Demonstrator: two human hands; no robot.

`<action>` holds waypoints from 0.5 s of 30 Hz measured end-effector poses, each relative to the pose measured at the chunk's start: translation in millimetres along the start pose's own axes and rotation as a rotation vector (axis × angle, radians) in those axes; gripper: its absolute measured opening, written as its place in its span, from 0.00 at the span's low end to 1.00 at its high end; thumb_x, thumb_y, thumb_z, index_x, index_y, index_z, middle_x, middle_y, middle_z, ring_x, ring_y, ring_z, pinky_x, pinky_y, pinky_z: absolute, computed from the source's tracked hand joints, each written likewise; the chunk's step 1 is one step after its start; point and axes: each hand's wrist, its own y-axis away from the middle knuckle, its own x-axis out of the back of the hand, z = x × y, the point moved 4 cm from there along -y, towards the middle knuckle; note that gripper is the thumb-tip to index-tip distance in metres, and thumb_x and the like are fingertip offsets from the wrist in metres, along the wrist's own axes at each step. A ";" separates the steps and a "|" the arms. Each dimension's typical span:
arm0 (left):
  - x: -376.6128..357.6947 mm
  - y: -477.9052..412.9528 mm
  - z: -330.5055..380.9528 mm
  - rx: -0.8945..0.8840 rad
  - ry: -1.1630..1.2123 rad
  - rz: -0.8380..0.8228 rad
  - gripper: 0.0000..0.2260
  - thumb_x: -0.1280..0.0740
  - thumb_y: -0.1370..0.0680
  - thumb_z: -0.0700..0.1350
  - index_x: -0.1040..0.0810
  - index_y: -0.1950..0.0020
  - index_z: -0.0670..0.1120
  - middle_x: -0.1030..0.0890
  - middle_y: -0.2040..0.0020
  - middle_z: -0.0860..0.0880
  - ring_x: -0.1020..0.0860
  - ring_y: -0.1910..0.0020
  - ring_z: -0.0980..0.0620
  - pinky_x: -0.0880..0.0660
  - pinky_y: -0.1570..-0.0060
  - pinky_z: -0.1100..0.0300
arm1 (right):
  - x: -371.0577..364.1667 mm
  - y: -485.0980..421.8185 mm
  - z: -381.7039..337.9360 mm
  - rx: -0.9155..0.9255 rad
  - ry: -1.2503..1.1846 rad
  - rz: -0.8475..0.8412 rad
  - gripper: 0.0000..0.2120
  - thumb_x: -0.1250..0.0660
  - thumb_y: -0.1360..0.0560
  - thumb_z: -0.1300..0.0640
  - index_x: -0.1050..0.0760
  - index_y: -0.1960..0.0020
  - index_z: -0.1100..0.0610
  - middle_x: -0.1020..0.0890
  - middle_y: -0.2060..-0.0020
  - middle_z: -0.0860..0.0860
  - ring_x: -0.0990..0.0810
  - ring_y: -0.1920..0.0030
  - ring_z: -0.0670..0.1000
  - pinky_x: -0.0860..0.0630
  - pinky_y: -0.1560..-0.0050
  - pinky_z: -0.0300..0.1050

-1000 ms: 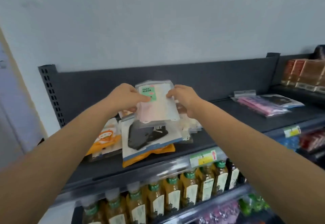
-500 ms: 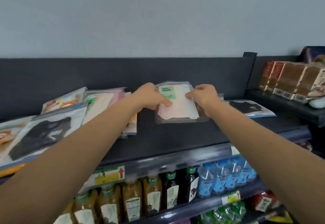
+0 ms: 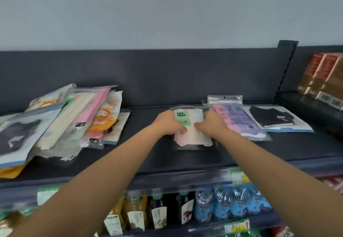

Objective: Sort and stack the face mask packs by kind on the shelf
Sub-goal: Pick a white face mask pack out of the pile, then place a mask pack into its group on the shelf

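A clear pack of pale pink masks with a green "FACE MASK" label (image 3: 191,134) lies flat on the dark shelf (image 3: 148,155), mid-shelf. My left hand (image 3: 169,123) grips its left edge and my right hand (image 3: 211,124) its right edge, both resting on it. Just right of it lies a pink-and-purple mask pack (image 3: 239,119), then a black mask pack (image 3: 276,118). An unsorted heap of mask packs (image 3: 61,123) covers the shelf's left part.
Brown boxes (image 3: 323,77) stand on the neighbouring shelf at the right, behind a perforated upright (image 3: 285,65). The shelf's dark back panel (image 3: 167,77) rises behind the packs. Below the shelf edge stand juice bottles (image 3: 133,216) and blue water bottles (image 3: 233,203).
Both hands carried the pink pack from above the heap rightwards, then lowered it onto the shelf beside the pink-and-purple pack. The view has swung right with them.
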 end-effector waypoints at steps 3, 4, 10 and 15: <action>-2.3 6.1 0.9 0.001 -0.130 0.043 0.11 0.27 0.28 0.49 0.28 0.54 0.50 0.25 0.54 0.52 0.26 0.55 0.51 0.31 0.58 0.60 | -2.8 -3.9 -0.5 0.011 0.054 0.033 0.15 0.36 0.24 0.60 0.26 0.39 0.62 0.22 0.43 0.57 0.23 0.40 0.57 0.28 0.53 0.42; -1.2 9.6 1.0 0.001 -0.163 0.049 0.11 0.28 0.27 0.50 0.28 0.53 0.49 0.25 0.54 0.52 0.26 0.55 0.51 0.31 0.58 0.59 | -3.7 -3.2 -3.1 0.013 0.037 0.030 0.16 0.36 0.24 0.61 0.27 0.37 0.62 0.22 0.42 0.58 0.23 0.41 0.57 0.29 0.54 0.41; 54.2 30.5 10.6 -0.115 -0.190 0.192 0.21 0.28 0.28 0.58 0.24 0.43 0.46 0.23 0.47 0.49 0.22 0.48 0.48 0.24 0.47 0.52 | 5.2 7.6 -53.5 0.218 -0.049 0.090 0.18 0.33 0.25 0.58 0.25 0.36 0.60 0.21 0.38 0.56 0.24 0.37 0.56 0.29 0.43 0.44; 141.2 72.4 -4.9 -0.190 -0.293 0.360 0.27 0.29 0.28 0.56 0.26 0.33 0.45 0.23 0.35 0.47 0.24 0.37 0.48 0.26 0.39 0.52 | 0.7 30.6 -125.9 0.386 -0.108 0.134 0.13 0.33 0.24 0.59 0.22 0.41 0.60 0.20 0.42 0.55 0.22 0.42 0.54 0.31 0.47 0.40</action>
